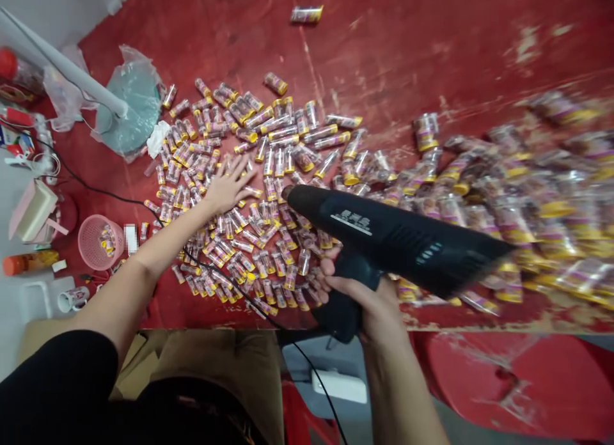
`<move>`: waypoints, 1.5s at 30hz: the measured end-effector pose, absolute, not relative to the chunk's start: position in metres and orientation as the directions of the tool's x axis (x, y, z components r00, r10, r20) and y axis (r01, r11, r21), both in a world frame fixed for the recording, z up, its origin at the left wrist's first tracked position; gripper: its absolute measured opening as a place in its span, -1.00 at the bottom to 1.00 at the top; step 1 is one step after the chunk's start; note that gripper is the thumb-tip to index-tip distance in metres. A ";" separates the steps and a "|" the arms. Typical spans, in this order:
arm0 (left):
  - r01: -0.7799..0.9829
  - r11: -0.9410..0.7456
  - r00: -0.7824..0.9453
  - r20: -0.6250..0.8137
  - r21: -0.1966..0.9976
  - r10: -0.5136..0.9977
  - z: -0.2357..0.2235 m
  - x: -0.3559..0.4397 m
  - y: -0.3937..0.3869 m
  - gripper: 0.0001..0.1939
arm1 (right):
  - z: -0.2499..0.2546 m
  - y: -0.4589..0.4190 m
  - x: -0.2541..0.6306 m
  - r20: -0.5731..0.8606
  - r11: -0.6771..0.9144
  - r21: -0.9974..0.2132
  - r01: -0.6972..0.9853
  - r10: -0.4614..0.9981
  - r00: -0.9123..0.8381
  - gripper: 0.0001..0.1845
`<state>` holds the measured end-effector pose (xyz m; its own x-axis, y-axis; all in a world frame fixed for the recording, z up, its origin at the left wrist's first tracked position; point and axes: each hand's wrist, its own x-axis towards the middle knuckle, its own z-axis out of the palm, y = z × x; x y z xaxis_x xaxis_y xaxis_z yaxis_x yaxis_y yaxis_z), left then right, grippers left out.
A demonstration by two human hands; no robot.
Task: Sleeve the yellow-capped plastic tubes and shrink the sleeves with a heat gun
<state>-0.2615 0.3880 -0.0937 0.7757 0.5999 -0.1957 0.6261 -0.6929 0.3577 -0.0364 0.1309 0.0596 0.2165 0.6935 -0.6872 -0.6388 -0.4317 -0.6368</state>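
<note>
My right hand (357,291) is wrapped round the handle of a black heat gun (378,234). The gun's nozzle points left across a wide spread of small clear-wrapped tubes (230,259) with yellow ends. Over the middle of that spread my left hand (229,186) reaches out, fingers apart and palm down, on or just above the tubes. Whether it presses on them I cannot tell. Farther right lies a blurred heap of similar tubes (508,202), partly behind the gun.
The red table (407,42) has a single tube (307,15) at its far side. A lamp base (129,103), a pink basket (100,242) and a mug (73,298) stand at the left. A black cord (215,270) crosses the tubes. Red stools (518,381) are below the near edge.
</note>
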 end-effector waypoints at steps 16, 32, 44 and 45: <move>0.646 -0.670 0.746 -0.117 0.365 0.655 -0.100 -0.184 0.439 -0.23 | 0.084 0.100 0.010 -0.652 -0.223 -0.721 -0.656 0.538 0.534 -0.60; 0.517 -0.779 0.856 -0.227 0.355 0.465 -0.103 -0.124 0.402 -0.42 | 0.080 0.083 0.020 -0.675 -0.203 -0.707 -0.678 0.480 0.560 -0.59; 0.443 -0.837 0.895 -0.215 0.322 0.391 -0.095 -0.154 0.362 -0.13 | 0.072 0.101 0.005 -0.727 -0.425 -0.656 -0.624 0.578 0.371 -0.54; 0.455 -0.835 0.888 -0.225 0.310 0.401 -0.097 -0.155 0.369 -0.12 | 0.073 0.102 0.005 -0.730 -0.423 -0.647 -0.635 0.584 0.355 -0.54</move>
